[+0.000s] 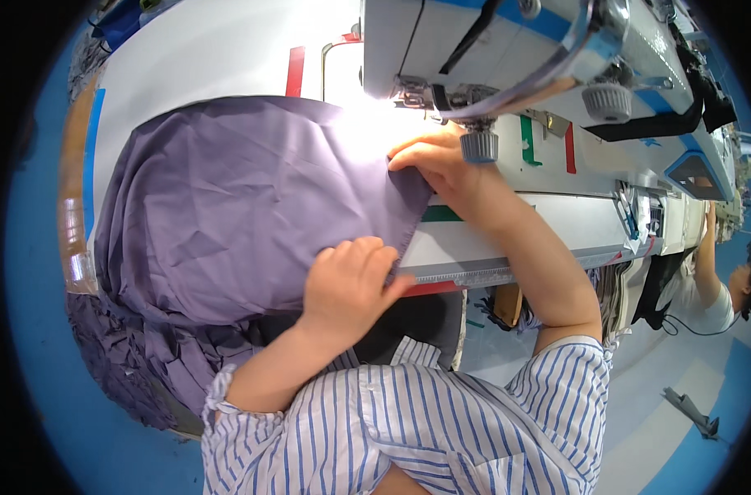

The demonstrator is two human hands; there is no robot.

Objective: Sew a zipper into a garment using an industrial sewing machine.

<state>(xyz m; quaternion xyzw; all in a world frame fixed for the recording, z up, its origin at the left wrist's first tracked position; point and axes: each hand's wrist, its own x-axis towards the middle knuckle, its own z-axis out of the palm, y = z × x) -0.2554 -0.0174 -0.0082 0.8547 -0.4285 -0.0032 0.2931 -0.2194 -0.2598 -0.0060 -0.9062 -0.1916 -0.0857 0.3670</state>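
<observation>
Blue-and-white striped button-front shirt [326, 437] at six o'clock, smooth purple woven cloth [227, 198] toward ten

Watching from afar through the head view, I had the cloth spread across the pale, smooth-topped work table [177, 66], its frayed right edge slanting between both hands. At one o'clock loomed the bulky white sewing machine [474, 41], its light glaring over the cloth's upper corner.

My bare right hand [441, 161], toward one o'clock, was at that corner, thumb and fingers close together; glare left me unable to tell whether they pinched the edge. My bare left hand [350, 285], just toward seven from centre, lay over the lower part, loosely curled and blurred; whether it gripped any fabric I could not tell.

Good handling, I judged, wanted light left-hand pressure to flatten the creases, the edge kept straight rather than stretched, and right fingertips clear of the needle area. Toward eight o'clock, crumpled purple fabric [177, 351] lay bunched beyond the table's front edge; if joined to the cloth, its weight could have dragged, so slack was worth leaving.
</observation>
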